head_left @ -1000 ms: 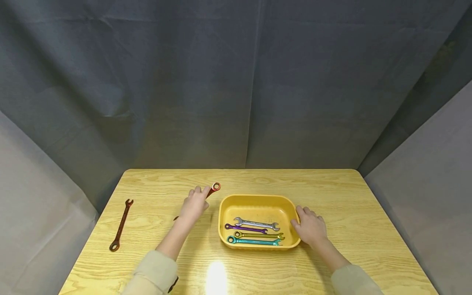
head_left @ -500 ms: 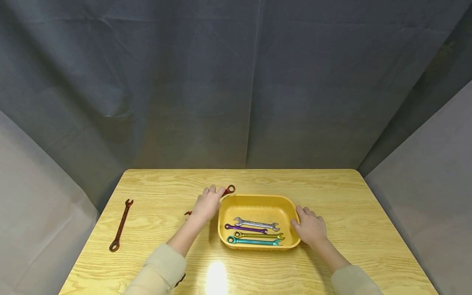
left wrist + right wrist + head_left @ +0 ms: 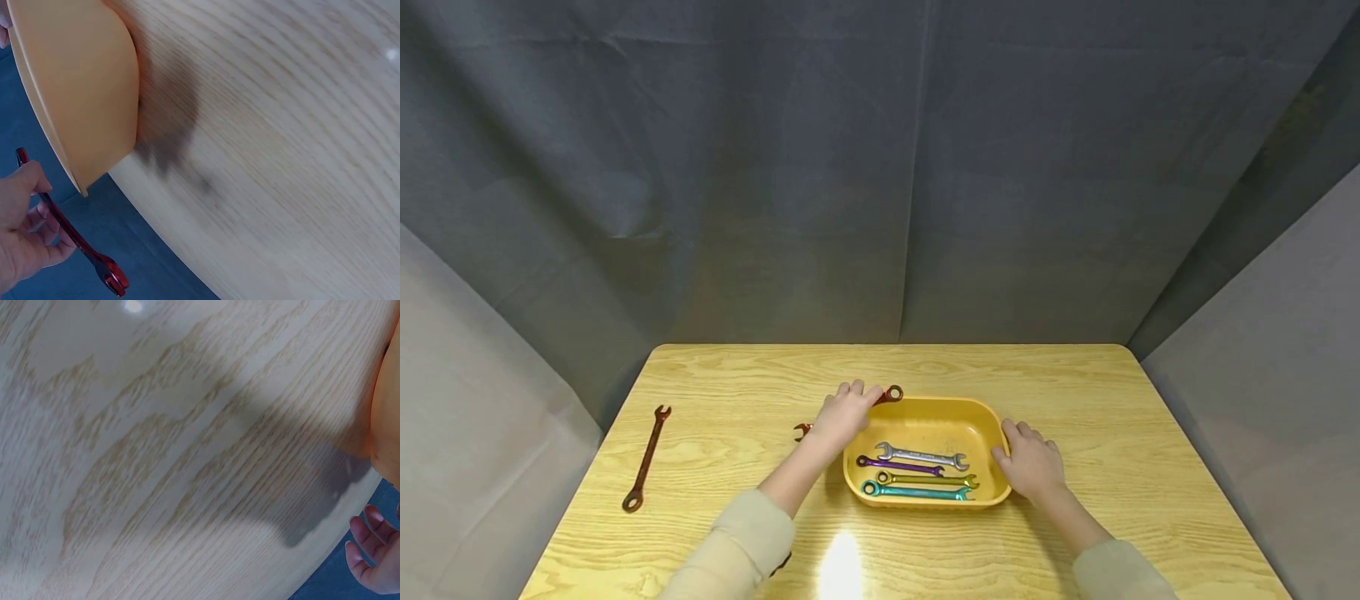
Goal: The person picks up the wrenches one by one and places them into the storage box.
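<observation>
My left hand (image 3: pixel 844 414) grips a red wrench (image 3: pixel 891 394) by its shaft, above the back left corner of a yellow tub (image 3: pixel 923 406). The wrench's ring end sticks out over the tub's rim and its open end (image 3: pixel 802 431) shows behind the hand. In the left wrist view the fingers (image 3: pixel 25 231) curl round the red wrench (image 3: pixel 75 240) beside the tub's wall (image 3: pixel 75 81). My right hand (image 3: pixel 1032 461) rests against the tub's right side, fingers relaxed. Inside the tub lie silver (image 3: pixel 922 455), purple (image 3: pixel 898 465), gold (image 3: pixel 927 479) and teal (image 3: pixel 916 492) wrenches.
A dark brown wrench (image 3: pixel 646 457) lies alone near the left edge of the wooden table (image 3: pixel 1112 408). Grey cloth walls close in behind and on both sides. A bright light glare (image 3: pixel 840 562) sits near the front edge.
My left hand has carried the red wrench to the right, from the open table to the tub's back left corner. The right hand has stayed at the tub's side.
</observation>
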Motion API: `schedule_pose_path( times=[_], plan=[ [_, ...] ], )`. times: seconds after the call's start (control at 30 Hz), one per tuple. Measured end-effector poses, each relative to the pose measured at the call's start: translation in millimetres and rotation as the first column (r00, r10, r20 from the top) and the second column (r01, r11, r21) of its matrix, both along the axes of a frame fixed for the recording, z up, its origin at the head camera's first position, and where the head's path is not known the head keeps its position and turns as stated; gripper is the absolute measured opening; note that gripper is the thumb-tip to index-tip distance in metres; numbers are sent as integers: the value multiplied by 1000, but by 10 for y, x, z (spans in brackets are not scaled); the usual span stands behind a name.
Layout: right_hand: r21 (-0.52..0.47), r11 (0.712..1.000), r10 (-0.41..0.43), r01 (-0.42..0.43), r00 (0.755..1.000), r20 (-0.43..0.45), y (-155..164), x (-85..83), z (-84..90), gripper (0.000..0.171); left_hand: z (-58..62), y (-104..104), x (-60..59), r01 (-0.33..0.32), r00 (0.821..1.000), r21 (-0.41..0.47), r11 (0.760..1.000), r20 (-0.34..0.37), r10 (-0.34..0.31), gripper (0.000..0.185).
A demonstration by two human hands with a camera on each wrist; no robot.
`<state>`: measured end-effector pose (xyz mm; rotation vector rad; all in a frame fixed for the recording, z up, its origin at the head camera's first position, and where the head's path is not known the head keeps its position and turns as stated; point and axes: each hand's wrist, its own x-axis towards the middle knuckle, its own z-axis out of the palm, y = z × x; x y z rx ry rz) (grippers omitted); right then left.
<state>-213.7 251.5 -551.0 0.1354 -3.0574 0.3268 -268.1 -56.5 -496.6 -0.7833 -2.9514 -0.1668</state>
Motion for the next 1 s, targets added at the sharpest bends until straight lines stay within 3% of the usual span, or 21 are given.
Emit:
schedule_pose_path(
  times=[0.3, 0.63, 1.0],
  plan=[
    [5, 1000, 4, -4, 1000, -19, 5, -5, -13, 38, 44, 157, -15, 55, 997, -30, 998, 46, -54, 46],
    [4, 1000, 3, -3, 1000, -17, 7, -2, -6, 38, 81, 305, -7, 120, 993, -97, 988, 25, -119, 45],
    [3, 1000, 3, -3, 1000, -18, 4, 3, -4, 38, 77, 416, -6, 179, 984, -106, 978, 13, -179, 48]
  ],
)
